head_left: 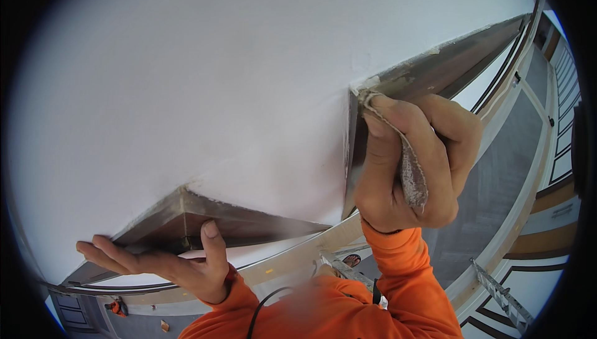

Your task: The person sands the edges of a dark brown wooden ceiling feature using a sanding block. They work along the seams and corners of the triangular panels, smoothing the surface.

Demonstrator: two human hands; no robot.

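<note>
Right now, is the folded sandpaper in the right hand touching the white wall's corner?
Touching. The head view shows the right hand pressing the sandpaper's upper end against the corner of the white wall, no gap visible.

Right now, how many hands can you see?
2. The left hand is low on the left, braced against the dark frame. The right hand is higher on the right, pressing a strip of sandpaper at the frame's corner.

White wall panel (217,90) with dark metal trim (205,221) along its edges. Right hand (410,165): closed around a folded piece of sandpaper (411,174), pressed at the trim corner. Left hand (168,261): open, fingers flat beneath the lower trim. Orange sleeves (398,277). Ladder (504,298) below right.
</note>
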